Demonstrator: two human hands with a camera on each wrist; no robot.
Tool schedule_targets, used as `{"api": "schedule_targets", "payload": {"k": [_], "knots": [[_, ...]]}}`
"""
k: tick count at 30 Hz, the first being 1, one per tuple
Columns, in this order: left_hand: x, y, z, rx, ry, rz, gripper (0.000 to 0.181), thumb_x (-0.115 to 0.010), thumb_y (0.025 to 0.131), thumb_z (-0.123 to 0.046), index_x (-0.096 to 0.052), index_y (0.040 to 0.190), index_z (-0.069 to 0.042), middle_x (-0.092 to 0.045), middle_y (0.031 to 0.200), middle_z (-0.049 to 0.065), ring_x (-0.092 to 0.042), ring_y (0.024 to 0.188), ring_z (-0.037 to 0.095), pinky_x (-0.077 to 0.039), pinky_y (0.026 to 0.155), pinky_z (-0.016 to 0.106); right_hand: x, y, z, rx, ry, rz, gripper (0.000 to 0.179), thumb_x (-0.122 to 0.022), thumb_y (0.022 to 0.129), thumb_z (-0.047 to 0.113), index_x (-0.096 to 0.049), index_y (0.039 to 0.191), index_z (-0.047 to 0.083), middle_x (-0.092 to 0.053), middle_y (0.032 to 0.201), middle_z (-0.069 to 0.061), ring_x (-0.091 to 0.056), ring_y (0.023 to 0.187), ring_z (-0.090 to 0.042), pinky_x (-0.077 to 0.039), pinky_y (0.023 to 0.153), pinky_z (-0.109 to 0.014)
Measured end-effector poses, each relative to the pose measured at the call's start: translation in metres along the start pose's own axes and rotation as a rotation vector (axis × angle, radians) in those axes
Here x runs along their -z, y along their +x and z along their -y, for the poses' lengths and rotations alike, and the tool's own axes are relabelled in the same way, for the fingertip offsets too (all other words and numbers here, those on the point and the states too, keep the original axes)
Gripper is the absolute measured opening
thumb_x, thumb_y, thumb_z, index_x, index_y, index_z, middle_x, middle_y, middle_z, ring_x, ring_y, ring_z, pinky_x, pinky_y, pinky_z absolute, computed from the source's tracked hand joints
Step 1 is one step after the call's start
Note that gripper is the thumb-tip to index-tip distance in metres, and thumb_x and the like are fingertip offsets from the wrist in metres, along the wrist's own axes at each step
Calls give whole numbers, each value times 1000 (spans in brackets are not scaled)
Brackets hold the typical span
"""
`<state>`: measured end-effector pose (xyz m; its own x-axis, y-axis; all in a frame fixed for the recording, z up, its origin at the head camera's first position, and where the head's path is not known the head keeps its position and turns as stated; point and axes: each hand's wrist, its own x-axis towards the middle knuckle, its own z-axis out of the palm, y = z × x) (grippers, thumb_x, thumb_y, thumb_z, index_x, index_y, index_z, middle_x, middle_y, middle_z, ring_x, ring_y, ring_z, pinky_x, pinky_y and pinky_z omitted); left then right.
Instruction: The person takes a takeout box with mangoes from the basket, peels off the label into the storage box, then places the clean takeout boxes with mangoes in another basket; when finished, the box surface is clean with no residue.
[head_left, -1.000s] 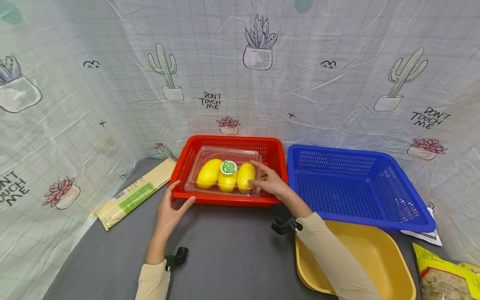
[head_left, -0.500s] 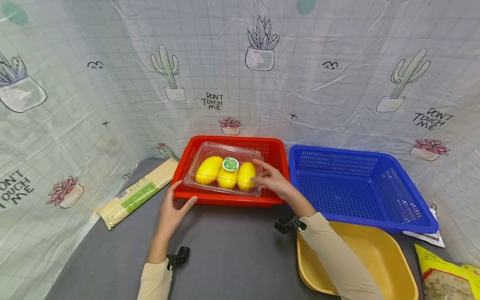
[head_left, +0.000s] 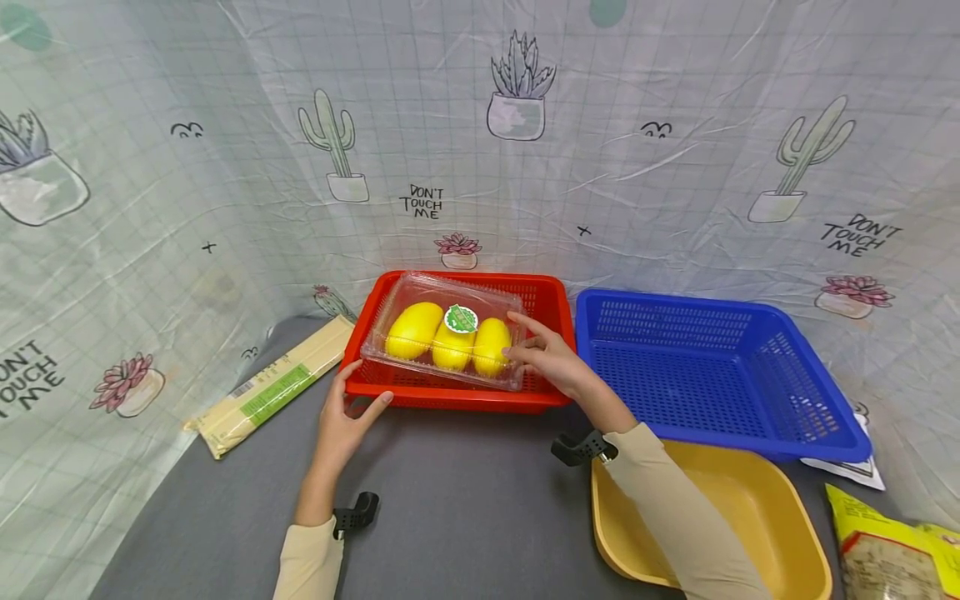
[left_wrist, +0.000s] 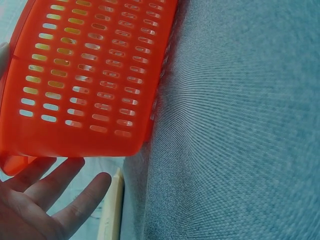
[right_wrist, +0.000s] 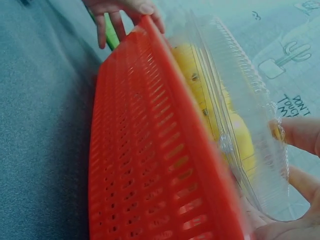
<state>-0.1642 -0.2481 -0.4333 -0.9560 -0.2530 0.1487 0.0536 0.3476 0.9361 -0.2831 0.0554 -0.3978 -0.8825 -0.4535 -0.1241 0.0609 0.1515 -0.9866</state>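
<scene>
Packet (head_left: 270, 388) beside red basket (head_left: 457, 401)

A long pale packet (head_left: 273, 387) slants along the left edge of the grey table (head_left: 450, 508), reaching toward its back corner. Toward the back edge stands a blue basket (head_left: 675, 383), with a mustard tub (head_left: 738, 492) before it and a yellow bag (head_left: 892, 546) near the right edge. A cactus-printed curtain (head_left: 615, 92) hangs behind.
</scene>
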Motion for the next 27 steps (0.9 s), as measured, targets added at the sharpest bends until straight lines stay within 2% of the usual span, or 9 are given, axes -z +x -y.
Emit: {"api": "schedule_targets", "payload": {"k": [2, 8, 11, 16, 20, 22, 24, 27], "knots": [[0, 2, 6, 1, -5, 0, 74, -75, 86, -14, -34, 147, -5, -37, 147, 23, -46, 127, 42, -42, 100, 59, 1, -1, 2, 5, 5, 3, 68, -63, 94, 13, -32, 154, 21, -53, 116, -23, -62, 89, -21, -51, 94, -45], [-2, 12, 36, 1, 5, -11, 76, -77, 85, -23, -35, 148, -15, -37, 149, 14, -46, 127, 36, -44, 101, 56, 4, -7, 5, 27, 2, 8, 67, -63, 94, 13, -33, 153, 22, -53, 114, -22, -61, 89, -22, -51, 94, -46], [-2, 15, 44, -10, 15, -22, 75, -77, 85, -27, -36, 147, -17, -38, 148, 11, -47, 127, 34, -45, 100, 54, 4, -11, 7, 41, 1, 16, 67, -63, 94, 13, -33, 153, 21, -53, 115, -22, -60, 90, -22, -52, 92, -43], [-2, 15, 44, -23, 6, -19, 75, -77, 85, -27, -36, 147, -17, -36, 150, 12, -45, 130, 36, -43, 101, 56, 5, -16, 11, 58, 15, 17, 67, -62, 94, 11, -32, 154, 20, -52, 119, -23, -61, 91, -22, -54, 89, -38], [-1, 7, 22, -9, -3, -2, 73, -75, 87, -20, -35, 147, -10, -34, 151, 18, -42, 132, 40, -40, 103, 58, 6, -19, 12, 71, 16, 12, 67, -62, 94, 11, -33, 153, 21, -51, 120, -23, -58, 93, -23, -55, 86, -35], [-1, 7, 22, -4, -2, 0, 74, -75, 87, -19, -34, 147, -9, -33, 152, 19, -41, 133, 40, -40, 103, 58, 6, -20, 12, 80, 12, 12, 67, -62, 94, 11, -33, 153, 22, -52, 119, -22, -58, 93, -23, -55, 86, -34], [-1, 9, 27, -9, 12, -5, 73, -75, 87, -21, -34, 147, -11, -34, 151, 18, -42, 132, 39, -41, 103, 57, 6, -21, 12, 87, 14, 10, 67, -61, 94, 11, -33, 153, 22, -54, 118, -22, -60, 92, -23, -55, 84, -32], [-2, 14, 44, -20, 17, -14, 75, -76, 86, -26, -35, 148, -16, -35, 151, 14, -43, 131, 36, -42, 102, 56, 6, -24, 13, 97, 21, 5, 67, -61, 94, 10, -33, 153, 23, -56, 116, -21, -62, 90, -21, -55, 82, -28]]}}
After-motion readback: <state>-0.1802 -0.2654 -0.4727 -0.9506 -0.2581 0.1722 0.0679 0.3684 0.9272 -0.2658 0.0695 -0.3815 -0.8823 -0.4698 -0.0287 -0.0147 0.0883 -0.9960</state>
